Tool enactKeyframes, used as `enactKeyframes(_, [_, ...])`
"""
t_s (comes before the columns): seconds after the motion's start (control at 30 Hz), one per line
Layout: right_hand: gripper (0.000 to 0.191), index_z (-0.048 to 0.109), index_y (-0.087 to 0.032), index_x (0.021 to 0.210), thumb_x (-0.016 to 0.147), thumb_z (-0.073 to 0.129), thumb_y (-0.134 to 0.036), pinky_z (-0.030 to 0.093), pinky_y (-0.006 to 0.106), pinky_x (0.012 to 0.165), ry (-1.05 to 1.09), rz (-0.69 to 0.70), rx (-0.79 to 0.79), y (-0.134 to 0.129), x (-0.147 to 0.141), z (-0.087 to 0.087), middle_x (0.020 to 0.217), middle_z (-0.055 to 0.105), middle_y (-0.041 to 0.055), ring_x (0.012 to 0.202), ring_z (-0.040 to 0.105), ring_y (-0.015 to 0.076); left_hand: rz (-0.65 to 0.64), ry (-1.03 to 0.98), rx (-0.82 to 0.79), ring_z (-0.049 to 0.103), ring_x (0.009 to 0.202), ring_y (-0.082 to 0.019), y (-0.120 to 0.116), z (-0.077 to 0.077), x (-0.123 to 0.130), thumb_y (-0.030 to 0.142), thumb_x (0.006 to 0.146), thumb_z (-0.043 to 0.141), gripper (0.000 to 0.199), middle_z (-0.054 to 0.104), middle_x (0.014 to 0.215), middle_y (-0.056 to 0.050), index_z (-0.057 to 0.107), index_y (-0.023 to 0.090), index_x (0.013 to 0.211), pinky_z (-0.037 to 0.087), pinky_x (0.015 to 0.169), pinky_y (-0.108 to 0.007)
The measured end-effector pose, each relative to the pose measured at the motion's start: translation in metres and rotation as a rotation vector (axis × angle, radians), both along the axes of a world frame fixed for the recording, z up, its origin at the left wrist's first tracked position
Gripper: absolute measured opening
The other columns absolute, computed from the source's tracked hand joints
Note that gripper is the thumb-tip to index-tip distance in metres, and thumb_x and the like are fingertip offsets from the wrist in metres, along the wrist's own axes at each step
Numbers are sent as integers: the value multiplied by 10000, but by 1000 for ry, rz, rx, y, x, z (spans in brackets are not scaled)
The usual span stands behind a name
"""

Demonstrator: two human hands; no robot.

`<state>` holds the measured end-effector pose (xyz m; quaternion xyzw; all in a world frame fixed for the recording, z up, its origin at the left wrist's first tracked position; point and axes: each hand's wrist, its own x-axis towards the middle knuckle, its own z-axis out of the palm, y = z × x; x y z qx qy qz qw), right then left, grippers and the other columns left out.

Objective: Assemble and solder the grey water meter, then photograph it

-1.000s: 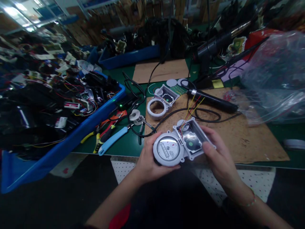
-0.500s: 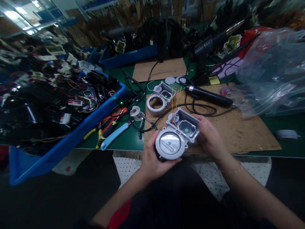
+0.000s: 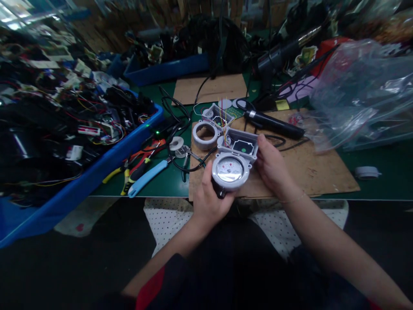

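Both my hands hold a grey water meter [image 3: 230,184] above the front edge of the cardboard. Its round dial [image 3: 229,167] shows small red marks and glare under clear glass. Joined to the far side is an open rectangular box [image 3: 241,144] with thin yellow and red wires rising from it. My left hand [image 3: 209,196] is closed round the lower left of the round body. With thumb and fingers, my right hand [image 3: 272,165] grips the box's right wall. Just beyond lies a second grey housing [image 3: 206,144], with an empty ring and a box part.
A black soldering-iron-like handle [image 3: 275,124] lies on the cardboard sheet [image 3: 322,172]. Pliers [image 3: 127,176] and a light blue-handled tool [image 3: 148,177] are at left beside a full blue bin [image 3: 97,174]. Plastic bags [image 3: 361,99] and a tape roll [image 3: 367,172] are at right.
The water meter has tilted, so its face is seen at a lower angle and red dial marks now show. Both hands keep their grip. The whole view has shifted slightly.
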<state>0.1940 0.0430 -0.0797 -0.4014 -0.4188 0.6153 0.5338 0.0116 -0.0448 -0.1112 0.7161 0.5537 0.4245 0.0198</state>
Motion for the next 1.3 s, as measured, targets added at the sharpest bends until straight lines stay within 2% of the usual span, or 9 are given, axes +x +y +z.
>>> enactKeyframes(0.17, [512,638,-240,1208,951,596,-681,485,389,1152,-99,-123,81,-9,7,-6,1274,670,49,1220,628,189,-33,-11,-107,515,1407,-421,4,9,-2,337,772,854,1097,449,1553,-279,171,146,1609,506,1098,-574])
enactKeyframes(0.27, [506,584,-237,1241,944,634,-643,465,370,1171,-112,-240,81,-29,18,-9,1314,645,65,1255,613,182,-81,29,12,403,1492,-416,5,15,0,319,757,886,1193,319,1635,-277,72,196,1621,449,1147,-605])
enactKeyframes(0.33, [479,558,-237,1249,952,648,-602,470,354,1165,-112,-313,81,-44,26,-9,1326,631,70,1261,609,175,-117,95,103,307,1539,-423,6,17,3,320,736,910,1169,210,1680,-264,133,229,1605,406,1173,-624])
enactKeyframes(0.5, [381,566,-230,1223,980,656,-509,550,314,1065,-112,-442,86,-74,43,-6,1267,642,66,1171,649,159,-57,79,60,600,1308,-355,12,11,5,300,759,892,824,592,1385,-163,433,239,1441,512,1073,-549])
enactKeyframes(0.6, [368,584,-218,1193,971,677,-496,570,320,1048,-84,-461,60,-84,50,-8,1225,657,65,1131,665,161,-53,-107,-14,648,1215,-313,18,9,2,298,693,925,768,627,1279,-103,524,233,1345,531,1045,-503])
enactKeyframes(0.7, [377,600,-220,1176,958,690,-514,581,345,1045,-64,-474,24,-89,55,-9,1204,671,62,1102,675,168,-44,-524,-187,626,1239,-272,25,13,-1,309,608,969,768,611,1297,-73,556,236,1251,491,1099,-438])
enactKeyframes(0.77, [388,615,-219,1175,953,694,-528,585,359,1043,-61,-480,8,-92,59,-9,1184,682,64,1088,682,175,-27,-718,-274,650,1188,-235,27,16,0,382,656,937,755,624,1286,-60,511,252,1265,507,1076,-401])
enactKeyframes(1.0, [402,662,-230,1164,931,715,-552,569,409,1060,-53,-525,-79,-102,67,-11,1143,703,73,1080,695,216,-13,-997,-575,705,1169,-259,8,36,9,537,917,635,478,697,1309,-84,566,285,1317,619,873,-359])
enactKeyframes(1.3, [373,688,-245,1124,901,754,-538,530,461,1121,-4,-546,-113,-102,60,-15,1134,701,65,1102,689,230,-111,-1410,-872,715,1171,-305,3,61,13,646,868,644,476,763,1221,-60,710,271,1153,599,1003,-472])
